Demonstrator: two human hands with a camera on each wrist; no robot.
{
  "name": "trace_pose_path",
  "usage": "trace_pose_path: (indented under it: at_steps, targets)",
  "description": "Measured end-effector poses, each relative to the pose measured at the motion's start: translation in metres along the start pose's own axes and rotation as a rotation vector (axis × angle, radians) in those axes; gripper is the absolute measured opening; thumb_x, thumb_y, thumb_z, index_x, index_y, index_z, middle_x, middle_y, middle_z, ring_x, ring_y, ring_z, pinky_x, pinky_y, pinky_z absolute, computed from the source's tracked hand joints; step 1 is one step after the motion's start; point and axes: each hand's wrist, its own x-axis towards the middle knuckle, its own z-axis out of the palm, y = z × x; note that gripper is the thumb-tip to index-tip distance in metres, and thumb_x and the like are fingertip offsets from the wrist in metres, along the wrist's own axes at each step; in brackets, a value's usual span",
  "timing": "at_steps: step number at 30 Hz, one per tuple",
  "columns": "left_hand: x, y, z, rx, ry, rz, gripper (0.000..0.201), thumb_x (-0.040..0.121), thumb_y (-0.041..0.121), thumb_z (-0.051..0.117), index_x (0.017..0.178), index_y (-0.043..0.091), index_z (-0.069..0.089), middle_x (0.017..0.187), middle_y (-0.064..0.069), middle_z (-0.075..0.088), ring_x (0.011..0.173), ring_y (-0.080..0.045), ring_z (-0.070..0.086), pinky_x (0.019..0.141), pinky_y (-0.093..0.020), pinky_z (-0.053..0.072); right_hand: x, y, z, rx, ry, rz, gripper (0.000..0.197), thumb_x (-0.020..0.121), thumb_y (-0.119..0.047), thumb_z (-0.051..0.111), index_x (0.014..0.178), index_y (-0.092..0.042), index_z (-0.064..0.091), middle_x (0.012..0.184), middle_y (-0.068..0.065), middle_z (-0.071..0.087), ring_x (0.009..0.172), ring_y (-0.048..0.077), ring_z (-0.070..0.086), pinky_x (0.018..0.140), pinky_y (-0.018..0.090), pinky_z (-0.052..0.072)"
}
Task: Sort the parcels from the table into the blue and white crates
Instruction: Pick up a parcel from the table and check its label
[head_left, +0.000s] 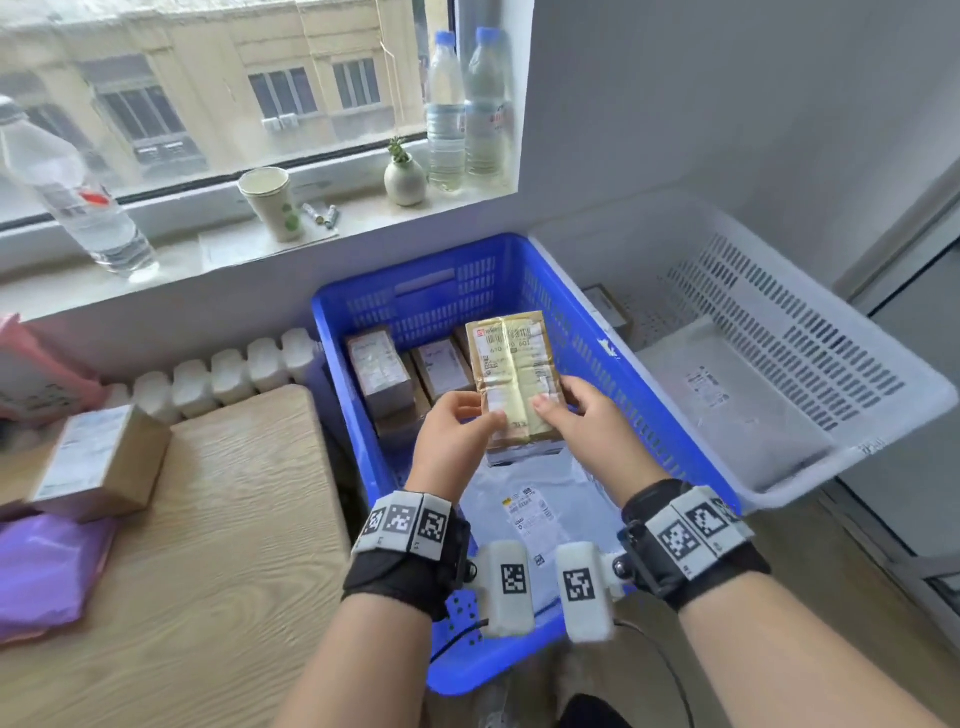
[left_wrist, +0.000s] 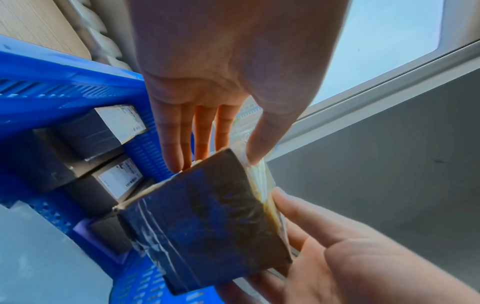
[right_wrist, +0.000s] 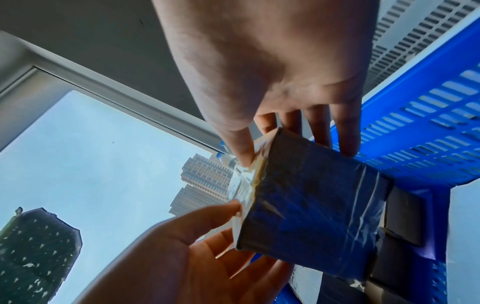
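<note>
- Above the blue crate (head_left: 353, 322), toward its middle: one taped cardboard parcel (head_left: 514, 374), label side up, held level over the parcels already inside; judged ready for lowering into a gap.
- Left hand (head_left: 457, 431): thumb on the parcel's near-left top, fingers reaching beneath it, a pinching hold at one end so the label stays readable.
- Right hand (head_left: 587, 415): thumb on the near-right top, fingers below, sharing the load so the parcel does not tilt.
- Blue crate, far-left corner: boxed parcels (head_left: 379, 369) packed side by side against the far wall; a flat pale mailer (head_left: 530, 509) lies near the front wall.
- White crate (head_left: 779, 322), touching the blue crate's right rim: a pale bag (head_left: 727, 395) on its floor and a small box (head_left: 608, 306) at its far-left corner.
- Tabletop (head_left: 223, 519), left edge: one labelled box (head_left: 98, 462) and a purple bag (head_left: 47, 571), not yet sorted.
</note>
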Motion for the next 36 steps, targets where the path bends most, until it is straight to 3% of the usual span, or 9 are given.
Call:
trace_pose_path:
  at_steps: [5,12,14,16,18,22,28,32,36]
  targets:
    - [0.039,0.002,0.002,0.03,0.066,-0.042,0.022,0.082,0.007,0.062,0.097,0.023,0.068,0.095,0.003,0.073,0.091,-0.016,0.07,0.085,-0.036,0.055,0.063,0.004,0.01,-0.058,-0.136,0.036,0.09,0.066,-0.072,0.06,0.143,-0.028,0.047,0.141,-0.006,0.055,0.128,0.014,0.052,0.109,0.044,0.043]
    - [0.101,-0.001,0.008,0.191,0.141,-0.078,0.033,0.084,0.004,0.057,0.104,0.025,0.072,0.088,0.006,0.073,0.057,0.003,0.057,0.056,-0.018,0.042,0.162,0.033,0.03,-0.118,-0.36,0.116,0.096,0.059,-0.073,0.061,0.143,-0.029,0.046,0.142,-0.002,0.055,0.127,0.021,0.055,0.105,0.051,0.046]
    - [0.122,-0.008,0.009,0.278,0.177,-0.09,0.033,0.084,0.007,0.058,0.11,0.023,0.07,0.098,0.003,0.074,0.071,-0.007,0.063,0.063,-0.022,0.044,0.184,0.033,0.037,-0.142,-0.396,0.129,0.085,0.066,-0.064,0.066,0.14,-0.025,0.05,0.137,0.0,0.059,0.117,0.018,0.06,0.101,0.044,0.05]
    - [0.142,-0.016,0.008,0.374,0.227,-0.115,0.036,0.086,0.011,0.059,0.121,0.018,0.066,0.111,0.002,0.071,0.096,-0.016,0.065,0.077,-0.024,0.044,0.202,0.027,0.047,-0.135,-0.43,0.122,0.054,0.084,-0.036,0.069,0.134,-0.02,0.056,0.125,0.001,0.066,0.1,0.014,0.063,0.085,0.029,0.052]
    - [0.163,-0.025,0.004,0.47,0.252,-0.147,0.039,0.089,0.014,0.059,0.128,0.015,0.061,0.12,0.0,0.067,0.108,-0.019,0.062,0.081,-0.023,0.041,0.225,0.03,0.059,-0.139,-0.479,0.122,0.039,0.093,-0.017,0.063,0.131,-0.019,0.058,0.119,0.0,0.068,0.096,0.015,0.065,0.079,0.027,0.05]
    - [0.204,-0.049,-0.006,0.689,0.281,-0.142,0.034,0.092,0.023,0.057,0.125,0.016,0.062,0.121,-0.007,0.065,0.111,-0.027,0.057,0.089,-0.034,0.047,0.267,0.041,0.09,-0.16,-0.539,0.146,0.043,0.093,-0.02,0.063,0.135,-0.022,0.054,0.121,-0.001,0.067,0.1,0.017,0.066,0.091,0.037,0.054]
    - [0.247,-0.075,-0.019,0.945,0.33,-0.203,0.047,0.096,0.033,0.05,0.142,0.021,0.048,0.151,-0.008,0.036,0.142,-0.026,0.025,0.114,-0.042,0.021,0.307,0.052,0.128,-0.192,-0.55,0.14,0.042,0.092,-0.021,0.063,0.133,-0.023,0.055,0.123,-0.001,0.066,0.108,0.019,0.064,0.1,0.045,0.051]
    - [0.26,-0.086,-0.027,0.959,0.249,-0.238,0.05,0.099,0.031,0.047,0.147,0.023,0.039,0.158,-0.011,0.026,0.144,-0.03,0.02,0.115,-0.044,0.023,0.319,0.058,0.144,-0.23,-0.533,0.154,0.047,0.092,-0.02,0.061,0.138,-0.022,0.051,0.126,0.002,0.065,0.108,0.023,0.064,0.099,0.046,0.051]
    - [0.261,-0.095,-0.032,0.947,0.23,-0.229,0.05,0.1,0.022,0.045,0.149,0.022,0.036,0.155,-0.008,0.031,0.143,-0.028,0.023,0.107,-0.044,0.036,0.321,0.064,0.157,-0.32,-0.511,0.145,0.052,0.092,-0.016,0.059,0.142,-0.017,0.046,0.133,0.007,0.061,0.112,0.028,0.062,0.1,0.044,0.049]
